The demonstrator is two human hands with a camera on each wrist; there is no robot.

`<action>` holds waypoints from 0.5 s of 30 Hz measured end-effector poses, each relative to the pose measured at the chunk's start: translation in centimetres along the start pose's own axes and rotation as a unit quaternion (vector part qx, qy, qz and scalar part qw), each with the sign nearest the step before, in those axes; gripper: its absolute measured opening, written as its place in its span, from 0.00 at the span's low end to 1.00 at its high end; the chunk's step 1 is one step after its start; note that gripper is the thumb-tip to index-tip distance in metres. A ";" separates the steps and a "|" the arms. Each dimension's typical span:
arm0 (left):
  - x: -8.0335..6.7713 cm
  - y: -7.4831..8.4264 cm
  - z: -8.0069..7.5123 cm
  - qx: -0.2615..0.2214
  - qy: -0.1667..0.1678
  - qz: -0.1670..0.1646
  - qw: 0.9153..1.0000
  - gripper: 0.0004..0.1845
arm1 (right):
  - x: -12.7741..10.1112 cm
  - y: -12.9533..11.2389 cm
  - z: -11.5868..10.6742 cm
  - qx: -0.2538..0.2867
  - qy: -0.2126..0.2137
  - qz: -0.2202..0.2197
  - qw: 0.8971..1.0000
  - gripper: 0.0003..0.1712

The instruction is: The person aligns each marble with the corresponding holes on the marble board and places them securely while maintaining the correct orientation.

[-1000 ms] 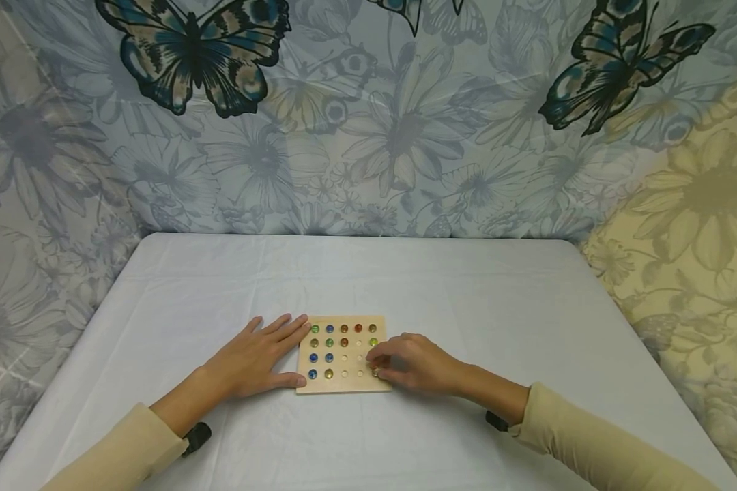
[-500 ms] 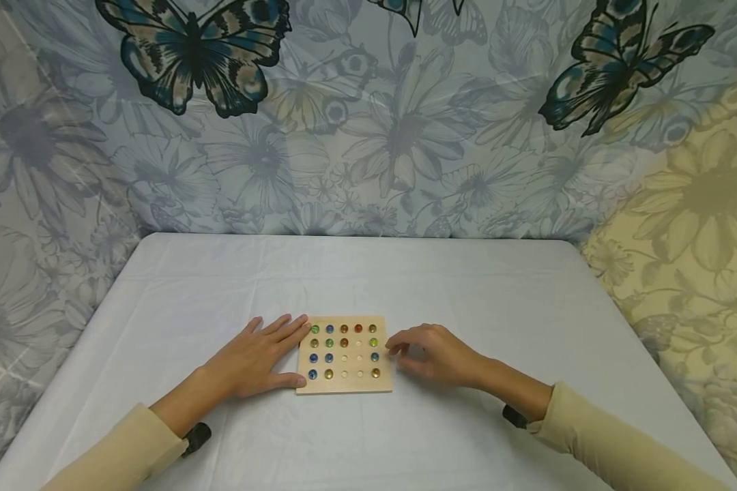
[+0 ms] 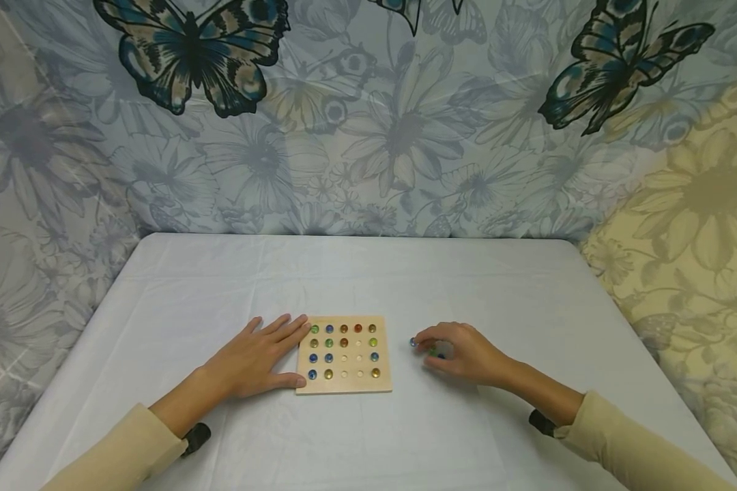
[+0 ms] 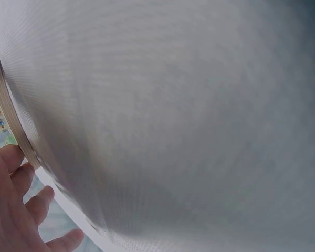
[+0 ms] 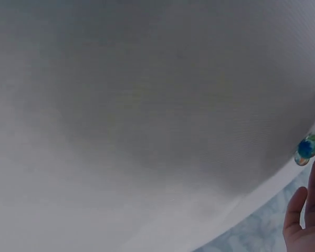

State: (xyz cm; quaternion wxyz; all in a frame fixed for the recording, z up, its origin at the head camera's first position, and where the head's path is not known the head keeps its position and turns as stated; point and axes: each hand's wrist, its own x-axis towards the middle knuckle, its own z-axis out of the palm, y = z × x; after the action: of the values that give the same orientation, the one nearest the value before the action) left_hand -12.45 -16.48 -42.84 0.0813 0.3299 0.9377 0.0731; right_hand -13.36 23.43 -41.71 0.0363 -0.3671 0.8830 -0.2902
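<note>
On the table lies a wooden board with rows of glass marbles in its holes; several holes hold none. My left hand rests at the board's left edge, fingers spread and thumb on the near corner. In the left wrist view, fingertips touch the board's side. To the right of the board, my right hand hovers with fingers loosely bent over a few loose marbles. A blue marble sits beside the fingertips, and a green marble shows between fingers and thumb. The right wrist view shows blue and green marbles clustered beyond the fingers.
A white cloth covers the table. Behind it hangs a fabric backdrop printed with flowers and butterflies. Each wrist carries a dark strapped camera, such as the black device on the right.
My right hand has moved off the board to the right, over the loose marbles. A blue marble at the right end of the third row has come into view. The left hand stays put.
</note>
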 end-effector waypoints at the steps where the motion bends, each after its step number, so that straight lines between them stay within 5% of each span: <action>1: 0.0 0.0 0.0 0.000 0.000 0.000 1.000 0.50 | -0.1 0.1 -0.1 -0.001 0.003 0.002 1.000 0.20; 15: 0.0 0.0 0.0 -0.002 0.001 -0.002 1.000 0.50 | -1.2 1.2 -0.6 -0.008 0.026 -0.015 1.000 0.21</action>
State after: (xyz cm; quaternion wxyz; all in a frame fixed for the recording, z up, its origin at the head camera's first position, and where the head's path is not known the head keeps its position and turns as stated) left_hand -12.43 -16.50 -42.80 0.0807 0.3276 0.9384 0.0750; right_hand -13.38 25.20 -42.03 0.0059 -0.3726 0.8804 -0.2935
